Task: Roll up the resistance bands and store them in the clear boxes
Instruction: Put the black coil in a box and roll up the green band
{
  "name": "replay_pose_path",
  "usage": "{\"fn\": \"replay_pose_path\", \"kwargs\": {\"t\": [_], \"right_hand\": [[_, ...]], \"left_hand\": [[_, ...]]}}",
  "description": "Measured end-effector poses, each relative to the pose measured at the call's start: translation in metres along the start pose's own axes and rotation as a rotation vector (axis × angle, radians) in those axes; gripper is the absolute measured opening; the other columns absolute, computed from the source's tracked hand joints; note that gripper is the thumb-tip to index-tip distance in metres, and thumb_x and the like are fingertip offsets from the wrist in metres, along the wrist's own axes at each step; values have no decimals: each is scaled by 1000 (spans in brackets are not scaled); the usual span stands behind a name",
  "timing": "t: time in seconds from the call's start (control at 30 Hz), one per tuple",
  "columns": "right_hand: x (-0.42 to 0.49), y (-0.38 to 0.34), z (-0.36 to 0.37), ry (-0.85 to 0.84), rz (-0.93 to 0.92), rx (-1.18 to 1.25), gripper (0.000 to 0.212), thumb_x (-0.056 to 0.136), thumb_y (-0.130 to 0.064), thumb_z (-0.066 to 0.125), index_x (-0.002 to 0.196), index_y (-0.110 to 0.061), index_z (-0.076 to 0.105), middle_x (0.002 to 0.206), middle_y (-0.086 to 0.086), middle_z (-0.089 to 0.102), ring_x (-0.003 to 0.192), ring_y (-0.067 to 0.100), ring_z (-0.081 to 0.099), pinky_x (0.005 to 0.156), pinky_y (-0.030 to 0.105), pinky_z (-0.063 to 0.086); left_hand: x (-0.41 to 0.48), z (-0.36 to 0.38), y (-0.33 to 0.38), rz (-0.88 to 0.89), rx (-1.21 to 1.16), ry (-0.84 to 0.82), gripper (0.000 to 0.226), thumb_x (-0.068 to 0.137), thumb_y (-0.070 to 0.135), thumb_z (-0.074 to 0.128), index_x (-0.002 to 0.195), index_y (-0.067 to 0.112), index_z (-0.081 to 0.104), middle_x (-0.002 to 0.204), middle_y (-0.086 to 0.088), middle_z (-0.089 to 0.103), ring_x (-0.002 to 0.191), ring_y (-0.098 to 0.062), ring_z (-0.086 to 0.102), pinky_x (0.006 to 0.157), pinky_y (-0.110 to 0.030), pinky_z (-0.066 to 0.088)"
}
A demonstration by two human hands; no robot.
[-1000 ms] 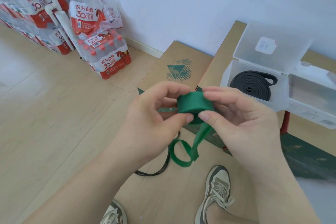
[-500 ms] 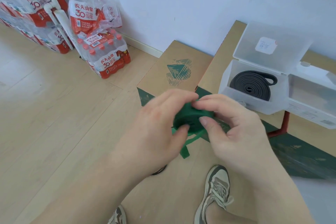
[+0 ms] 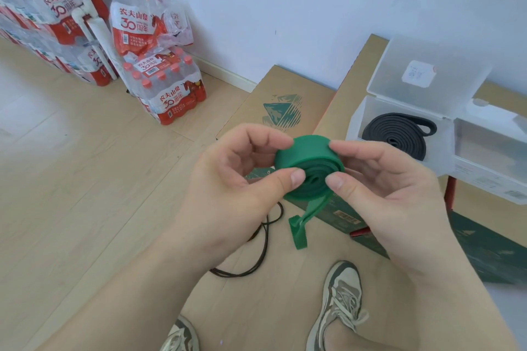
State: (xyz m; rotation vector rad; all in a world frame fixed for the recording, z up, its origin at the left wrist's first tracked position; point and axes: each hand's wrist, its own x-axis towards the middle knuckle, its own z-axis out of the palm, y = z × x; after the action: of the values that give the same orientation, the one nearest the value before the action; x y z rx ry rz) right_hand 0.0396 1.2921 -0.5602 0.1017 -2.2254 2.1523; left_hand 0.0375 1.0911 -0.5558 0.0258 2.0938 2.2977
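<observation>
**Green band held in a coil between both hands, boxes at the right**

Around me I see a light wooden floor [image 3: 85, 179] and a white wall [image 3: 285, 8]. At the far left, packs of bottled water [image 3: 168, 91] with red labels stand against the wall, one pack on top of another. A flat brown carton [image 3: 256, 111] with a green print lies on the floor in front of the wall. At the right, an open clear box [image 3: 359, 120] sits on a brown surface, its lid standing up behind it. Inside this box lies a rolled black band [image 3: 396, 137], with one end loop sticking out to the right. A second clear box [image 3: 490, 157] is just beside it, further right; I cannot tell what is in it. On the floor under my hands, a thin black cord [image 3: 262, 242] lies in a loop. Two grey sneakers [image 3: 342, 302] show at the bottom edge.

The green band [image 3: 309, 168] is in the air between my hands, mostly wound into a coil, with nothing between it and the open box. My left hand [image 3: 236, 182] pinches the left side of the coil with thumb below and fingers above. My right hand [image 3: 390, 188] pinches the right side in the same way. Both hands are closed on the coil and close together. A short tail of the band hangs down from the coil, ending in a small fold above the floor.
</observation>
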Motion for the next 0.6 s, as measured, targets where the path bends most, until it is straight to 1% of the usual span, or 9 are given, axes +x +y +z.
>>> {"fn": "replay_pose_path", "kwargs": {"t": [0.1,0.17,0.23,0.3,0.4,0.47,0.5,0.53,0.6], "right_hand": [[1,-4,2,-36,-3,17,30,84,-1,72,111,-14,73,111,3,80,105,18,75,90,25,59],[0,-2,1,-31,-28,-35,33,90,9,69,110,-17,74,109,1,79,102,16,75,87,26,60],[-1,4,1,-23,-70,-165,38,91,10,69,109,-23,76,109,-3,78,105,20,74,89,35,61],[-2,12,2,-39,-111,-287,41,88,10,73,106,-27,78,111,-8,75,109,22,71,93,41,59],[-3,17,3,-86,-135,-367,44,83,14,75,96,-27,80,108,-9,70,106,18,69,88,27,56],[-4,17,5,-121,-174,-389,43,81,17,76,90,-24,81,105,-10,67,104,13,68,84,15,52],[-4,17,7,-132,-192,-396,42,80,18,76,90,-22,81,105,-10,67,104,12,68,84,13,51],[-4,17,7,-134,-200,-388,40,80,16,77,90,-22,81,105,-10,67,104,12,68,84,15,52],[-2,18,7,-124,-187,-330,34,81,9,75,93,-22,81,109,-8,70,109,17,69,91,27,57]], "left_hand": [[-1,2,-3,-53,-141,-23,32,77,5,80,104,20,71,102,-4,77,99,-23,73,80,-32,60],[-1,1,-5,-82,-125,-58,39,78,6,79,113,22,69,105,-1,74,101,-22,72,81,-34,62],[1,-1,-8,-81,30,-89,45,83,4,79,119,28,67,109,3,72,104,-16,72,87,-37,62],[1,-2,-10,-36,273,-107,52,85,1,77,122,34,64,112,13,71,109,-5,68,95,-33,59],[-1,1,-12,139,554,-188,55,84,4,73,132,28,62,120,19,68,115,0,64,97,-29,56],[-2,3,-13,200,610,-226,52,84,12,76,133,24,63,120,16,69,115,-5,65,94,-32,57],[-1,3,-13,212,617,-222,50,84,13,78,131,24,64,118,16,69,113,-7,65,92,-33,58],[0,2,-12,218,611,-206,47,84,12,79,128,25,66,115,16,69,112,-7,65,90,-33,58],[0,1,-11,204,553,-165,42,84,8,80,120,28,70,109,18,69,110,-9,66,86,-31,60]]}}
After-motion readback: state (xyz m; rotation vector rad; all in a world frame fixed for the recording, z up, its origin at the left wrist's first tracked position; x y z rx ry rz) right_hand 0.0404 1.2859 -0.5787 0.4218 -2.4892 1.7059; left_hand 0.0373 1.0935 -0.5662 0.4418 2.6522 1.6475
